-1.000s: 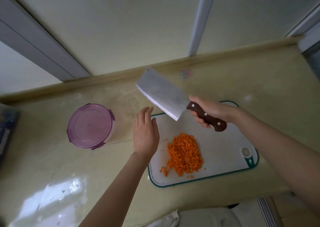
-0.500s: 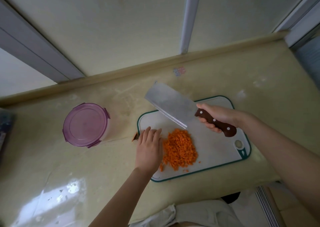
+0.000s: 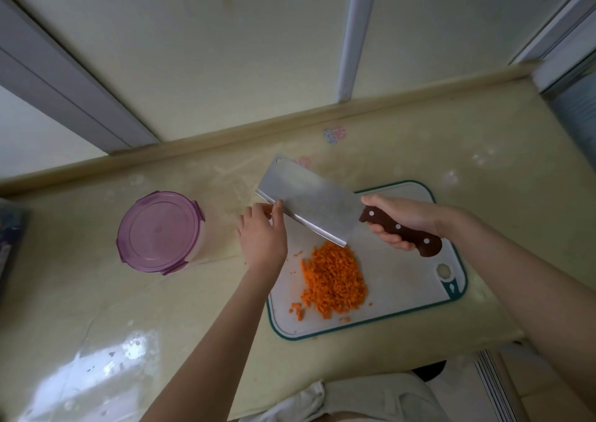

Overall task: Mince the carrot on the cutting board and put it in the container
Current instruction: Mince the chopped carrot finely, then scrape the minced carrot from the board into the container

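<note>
Carrot (image 3: 333, 279): minced, lying as one loose orange heap on the near-left part of the cutting board (image 3: 403, 279). A few stray bits sit on the board just to the left of and in front of the heap. None is seen in the container.

Cutting board: white with a green rim, flat on the pale yellow countertop (image 3: 129, 308), its hanging hole at the right end.

Container (image 3: 161, 233): round, translucent, standing on the countertop to the left of the board and apart from it. Its purple lid is on, with the clips showing at the rim.

Cleaver (image 3: 309, 202): held in the air over the far-left corner of the board, its flat face turned up towards the camera and its cutting edge facing the heap. The heel of the blade is just above the far end of the heap. The tip end reaches out past the board's edge.

Right hand (image 3: 403, 220): fingers and thumb wrapped firmly round the cleaver's dark brown riveted handle.

Left hand (image 3: 263, 234): back of the hand up, over the left edge of the board. One fingertip lies on the blade face near the tip end of the cutting edge. The other fingers are partly hidden by the blade. Whether the hand pinches the blade or only touches it cannot be told.

White cloth (image 3: 354, 399): at the near edge of the view, below the countertop.
</note>
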Tool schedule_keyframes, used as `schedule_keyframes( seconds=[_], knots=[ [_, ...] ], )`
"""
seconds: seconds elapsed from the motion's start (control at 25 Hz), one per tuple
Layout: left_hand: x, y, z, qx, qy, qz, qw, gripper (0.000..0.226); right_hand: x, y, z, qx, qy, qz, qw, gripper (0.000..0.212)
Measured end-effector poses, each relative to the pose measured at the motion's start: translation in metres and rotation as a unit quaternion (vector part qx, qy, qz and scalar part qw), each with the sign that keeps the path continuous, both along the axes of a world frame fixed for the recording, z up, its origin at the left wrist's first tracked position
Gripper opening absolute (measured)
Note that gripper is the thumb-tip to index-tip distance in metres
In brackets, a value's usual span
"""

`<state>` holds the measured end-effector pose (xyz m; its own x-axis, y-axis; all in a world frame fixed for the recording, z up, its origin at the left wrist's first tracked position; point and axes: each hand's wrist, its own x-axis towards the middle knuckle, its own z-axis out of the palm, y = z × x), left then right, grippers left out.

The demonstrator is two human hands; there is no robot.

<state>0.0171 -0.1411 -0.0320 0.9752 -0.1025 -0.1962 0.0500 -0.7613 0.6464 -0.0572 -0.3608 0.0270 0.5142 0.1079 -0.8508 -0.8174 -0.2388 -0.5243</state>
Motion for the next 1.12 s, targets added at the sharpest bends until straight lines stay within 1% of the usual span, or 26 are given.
schedule_keyframes(
  seconds=[0.12,0.2,0.24,0.28,0.36,0.4,0.44,0.48,0.52,0.6,0.64,0.68,0.72,0.84,0.88,1.04,1.12],
  knots=[
    [-0.003,0.0,-0.001,-0.098,0.015,0.016,0.995,0.021,-0.005,-0.001,0.0,0.013,0.0,-0.008,1.0,0.054],
    [-0.005,-0.001,-0.005,-0.126,0.01,0.026,0.992,0.015,-0.008,-0.001,0.0,0.023,0.001,-0.013,1.0,0.055],
    [-0.007,-0.001,-0.007,-0.122,0.007,0.02,0.992,0.015,-0.009,-0.001,0.0,0.024,-0.002,-0.015,1.0,0.055],
    [-0.01,0.001,-0.01,-0.103,0.001,0.0,0.995,0.016,-0.009,-0.001,-0.001,0.019,-0.009,-0.018,1.0,0.054],
    [-0.019,0.011,-0.019,-0.023,-0.034,-0.095,0.995,0.017,-0.009,-0.002,-0.006,-0.027,-0.05,-0.033,0.998,0.053],
    [-0.025,0.018,-0.024,0.027,-0.06,-0.158,0.985,0.02,-0.007,-0.002,-0.009,-0.073,-0.091,-0.037,0.992,0.053],
    [-0.031,0.025,-0.028,0.069,-0.086,-0.215,0.97,0.025,-0.004,-0.003,-0.012,-0.136,-0.144,-0.027,0.98,0.053],
    [-0.036,0.032,-0.034,0.098,-0.109,-0.263,0.954,0.029,-0.001,-0.004,-0.015,-0.213,-0.199,0.003,0.956,0.051],
    [-0.039,0.038,-0.039,0.114,-0.133,-0.297,0.939,0.03,0.004,-0.004,-0.019,-0.295,-0.249,0.047,0.921,0.046],
    [-0.044,0.045,-0.046,0.129,-0.155,-0.329,0.923,0.031,0.018,-0.002,-0.024,-0.432,-0.313,0.129,0.836,0.037],
    [-0.046,0.046,-0.048,0.129,-0.15,-0.335,0.921,0.033,0.025,0.0,-0.028,-0.472,-0.33,0.16,0.802,0.037],
    [-0.047,0.046,-0.048,0.129,-0.14,-0.339,0.922,0.036,0.034,0.001,-0.032,-0.497,-0.338,0.189,0.777,0.04],
    [-0.048,0.046,-0.048,0.131,-0.132,-0.341,0.922,0.038,0.042,0.002,-0.036,-0.506,-0.342,0.212,0.763,0.042],
    [-0.049,0.045,-0.047,0.146,-0.124,-0.345,0.919,0.041,0.063,0.003,-0.053,-0.493,-0.343,0.258,0.757,0.045],
    [-0.049,0.045,-0.047,0.147,-0.122,-0.344,0.919,0.041,0.068,0.004,-0.058,-0.487,-0.335,0.262,0.762,0.046],
    [-0.049,0.044,-0.047,0.147,-0.116,-0.343,0.92,0.042,0.077,0.006,-0.077,-0.471,-0.292,0.211,0.806,0.047],
    [-0.049,0.044,-0.046,0.15,-0.115,-0.346,0.919,0.043,0.077,0.009,-0.082,-0.47,-0.28,0.206,0.812,0.045]
  ],
)
